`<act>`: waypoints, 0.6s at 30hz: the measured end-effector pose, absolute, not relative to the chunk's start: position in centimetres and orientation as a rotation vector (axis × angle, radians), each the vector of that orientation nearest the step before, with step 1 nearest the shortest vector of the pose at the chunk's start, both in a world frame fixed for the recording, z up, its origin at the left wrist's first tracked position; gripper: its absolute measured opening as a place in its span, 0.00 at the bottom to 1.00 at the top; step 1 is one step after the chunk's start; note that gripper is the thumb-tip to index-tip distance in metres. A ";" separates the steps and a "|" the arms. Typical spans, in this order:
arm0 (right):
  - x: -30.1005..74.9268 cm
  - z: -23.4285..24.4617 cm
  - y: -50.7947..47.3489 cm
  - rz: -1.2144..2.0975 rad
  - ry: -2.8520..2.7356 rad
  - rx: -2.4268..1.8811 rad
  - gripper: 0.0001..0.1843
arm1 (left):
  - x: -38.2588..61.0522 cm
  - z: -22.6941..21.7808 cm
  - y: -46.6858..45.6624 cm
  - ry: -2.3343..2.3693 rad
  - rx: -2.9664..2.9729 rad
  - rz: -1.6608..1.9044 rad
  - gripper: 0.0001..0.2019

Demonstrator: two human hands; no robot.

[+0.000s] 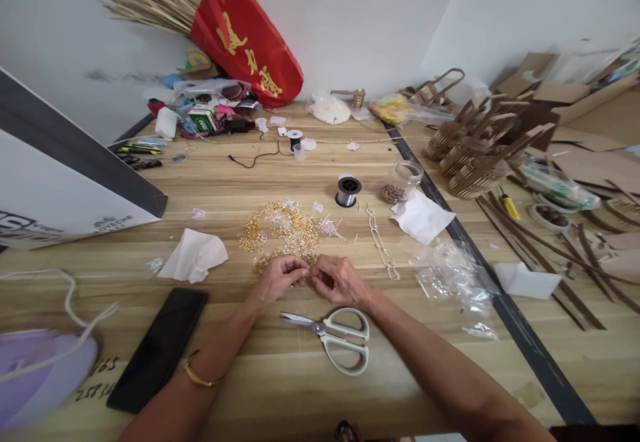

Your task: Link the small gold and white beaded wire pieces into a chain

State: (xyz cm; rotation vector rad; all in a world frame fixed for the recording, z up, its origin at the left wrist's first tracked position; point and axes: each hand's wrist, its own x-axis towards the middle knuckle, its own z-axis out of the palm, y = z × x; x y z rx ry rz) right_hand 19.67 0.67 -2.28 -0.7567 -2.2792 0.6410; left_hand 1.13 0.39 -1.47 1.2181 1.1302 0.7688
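Note:
My left hand point(283, 277) and my right hand point(340, 280) meet fingertip to fingertip over the wooden table, both closed in a pinch. Whatever lies between the fingers is too small to make out. Just beyond them spreads a pile of gold and clear beads point(287, 229). Scissors with pale handles point(345, 339) lie on the near side of my hands, blades toward the left. To the right of the pile rests a beaded chain point(381, 245). A spool of thin clear line or wire point(348, 191) stands behind the beads.
A black phone point(157, 349) and crumpled white paper point(194, 255) lie on the left. At the right are a glass jar with beads point(401, 182), clear plastic bags point(455, 279) and small woven baskets point(473, 152). A red bag point(247, 35) leans at the back wall.

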 end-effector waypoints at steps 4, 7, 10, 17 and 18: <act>19.7 -2.3 0.7 0.651 -2.298 -0.764 0.04 | 1.1 -1.6 0.4 1.134 1.227 0.768 0.12; 19.7 -2.4 0.8 0.646 -2.296 -0.761 0.04 | 1.1 -1.7 0.4 1.133 1.216 0.777 0.13; 19.6 -2.4 0.8 0.642 -2.292 -0.758 0.04 | 1.1 -1.8 0.4 1.125 1.224 0.790 0.13; 19.6 -2.3 0.7 0.648 -2.297 -0.757 0.04 | 1.1 -1.6 0.4 1.109 1.232 0.799 0.13; 19.6 -2.3 0.8 0.649 -2.297 -0.759 0.04 | 1.1 -1.6 0.4 1.111 1.234 0.797 0.13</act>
